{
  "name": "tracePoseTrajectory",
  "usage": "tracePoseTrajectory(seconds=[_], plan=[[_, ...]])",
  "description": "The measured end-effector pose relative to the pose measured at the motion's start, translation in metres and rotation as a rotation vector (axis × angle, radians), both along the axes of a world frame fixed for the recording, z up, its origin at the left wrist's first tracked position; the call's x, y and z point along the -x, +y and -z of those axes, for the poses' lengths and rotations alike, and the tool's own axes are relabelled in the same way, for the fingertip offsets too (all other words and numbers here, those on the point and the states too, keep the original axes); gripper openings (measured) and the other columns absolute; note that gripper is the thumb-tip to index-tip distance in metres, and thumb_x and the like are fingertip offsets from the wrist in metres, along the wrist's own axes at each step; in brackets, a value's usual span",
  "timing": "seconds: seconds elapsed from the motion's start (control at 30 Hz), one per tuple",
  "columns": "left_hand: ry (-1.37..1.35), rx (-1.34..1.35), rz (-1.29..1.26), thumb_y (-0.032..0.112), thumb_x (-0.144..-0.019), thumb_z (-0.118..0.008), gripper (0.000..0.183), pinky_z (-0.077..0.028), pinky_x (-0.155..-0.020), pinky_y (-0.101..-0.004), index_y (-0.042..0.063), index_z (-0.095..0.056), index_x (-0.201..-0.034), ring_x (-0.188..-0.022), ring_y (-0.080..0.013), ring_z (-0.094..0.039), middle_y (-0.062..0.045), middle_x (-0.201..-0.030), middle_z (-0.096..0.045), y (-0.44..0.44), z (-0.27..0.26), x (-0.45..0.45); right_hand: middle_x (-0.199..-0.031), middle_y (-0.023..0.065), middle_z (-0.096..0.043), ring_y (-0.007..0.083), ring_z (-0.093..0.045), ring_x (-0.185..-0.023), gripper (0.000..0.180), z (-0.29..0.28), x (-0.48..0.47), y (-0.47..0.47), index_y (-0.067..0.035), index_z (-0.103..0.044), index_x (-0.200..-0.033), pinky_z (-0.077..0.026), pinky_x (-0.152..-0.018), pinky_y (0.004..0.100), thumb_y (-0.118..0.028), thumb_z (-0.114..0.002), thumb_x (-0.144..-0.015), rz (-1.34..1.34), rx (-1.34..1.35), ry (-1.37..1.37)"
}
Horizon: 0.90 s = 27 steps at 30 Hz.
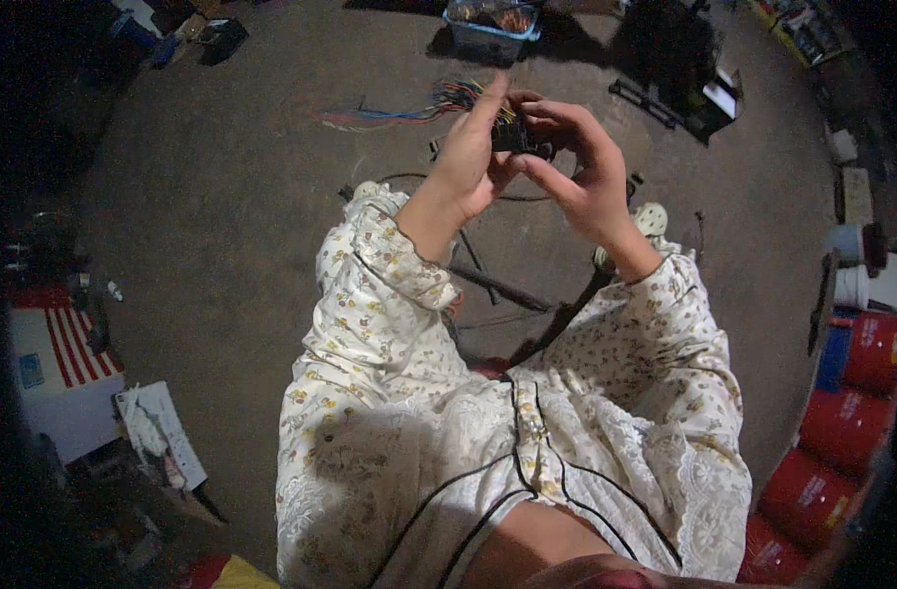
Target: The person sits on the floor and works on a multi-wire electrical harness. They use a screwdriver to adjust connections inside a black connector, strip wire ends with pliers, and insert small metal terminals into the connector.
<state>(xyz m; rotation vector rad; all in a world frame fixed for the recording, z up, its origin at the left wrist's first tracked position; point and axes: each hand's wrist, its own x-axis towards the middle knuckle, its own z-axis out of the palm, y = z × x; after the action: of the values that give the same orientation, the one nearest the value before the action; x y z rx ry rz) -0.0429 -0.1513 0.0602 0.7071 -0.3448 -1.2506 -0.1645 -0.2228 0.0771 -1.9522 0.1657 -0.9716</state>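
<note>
Both hands hold a dark wire assembly, apparently a black connector block [510, 137], between them at the upper middle of the view. My left hand [472, 151] grips its left side, thumb pointing up across the wires. My right hand [585, 166] curls around the right side, with thumb and fingers on the black part. A bundle of thin coloured wires [412, 114], red, blue, yellow and white, trails out to the left past my left hand. The fingers hide much of the block, and its exact kind cannot be told.
On the floor beyond my hands stands a light blue plastic basket [493, 33] with copper-coloured material inside. Dark metal bars [500, 287] lie or stand between my legs. Red containers [846, 427] line the right, a striped box [69, 368] the left. A black frame [647, 103] lies upper right.
</note>
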Motion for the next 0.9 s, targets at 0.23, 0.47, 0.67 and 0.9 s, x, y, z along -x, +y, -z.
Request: tracePoseTrajectory(seconds=[0.23,0.47,0.67,0.9], plan=[[0.212,-0.154,0.245,0.041,-0.090,-0.046,0.037,-0.050,-0.060,-0.0274,0.007,-0.059,-0.095,-0.070,-0.0162,-0.060,-0.005,-0.082,-0.062,-0.010,0.019,0.025,-0.078,0.0044,-0.063,0.0095,-0.059,-0.070,0.026,0.037,0.030,-0.022,0.002,-0.059,-0.098,-0.048,-0.064,0.0218,-0.013,-0.068,-0.078,0.065,-0.679,0.117],[0.182,-0.238,0.085,0.049,-0.090,-0.042,0.048,-0.050,-0.060,-0.0259,0.003,-0.057,-0.098,-0.058,-0.0153,-0.054,-0.002,-0.060,-0.049,-0.016,0.031,0.043,-0.077,0.0050,-0.062,0.0080,-0.058,-0.066,0.024,0.044,0.043,-0.023,0.000,-0.056,-0.095,-0.047,-0.059,0.0205,-0.017,-0.067,-0.081,-0.065,-1.243,0.047],[0.317,-0.079,0.076,0.042,-0.088,-0.052,0.042,-0.035,-0.046,-0.0185,0.002,-0.056,-0.101,-0.055,-0.0053,-0.043,-0.001,-0.079,-0.057,-0.010,0.036,0.034,-0.091,0.0089,-0.062,0.0113,-0.059,-0.076,0.033,0.039,0.046,-0.017,0.003,-0.051,-0.110,-0.049,-0.068,0.0236,-0.009,-0.064,-0.081,-0.183,-1.162,-0.063],[0.355,-0.145,0.110,0.044,-0.088,-0.050,0.044,-0.032,-0.042,-0.0180,0.002,-0.056,-0.099,-0.052,-0.0051,-0.040,-0.001,-0.076,-0.055,-0.002,0.031,0.035,-0.090,0.0080,-0.062,0.0109,-0.058,-0.078,0.037,0.036,0.053,-0.016,0.002,-0.048,-0.114,-0.049,-0.070,0.0233,-0.003,-0.063,-0.081,-0.139,-1.009,-0.044]])
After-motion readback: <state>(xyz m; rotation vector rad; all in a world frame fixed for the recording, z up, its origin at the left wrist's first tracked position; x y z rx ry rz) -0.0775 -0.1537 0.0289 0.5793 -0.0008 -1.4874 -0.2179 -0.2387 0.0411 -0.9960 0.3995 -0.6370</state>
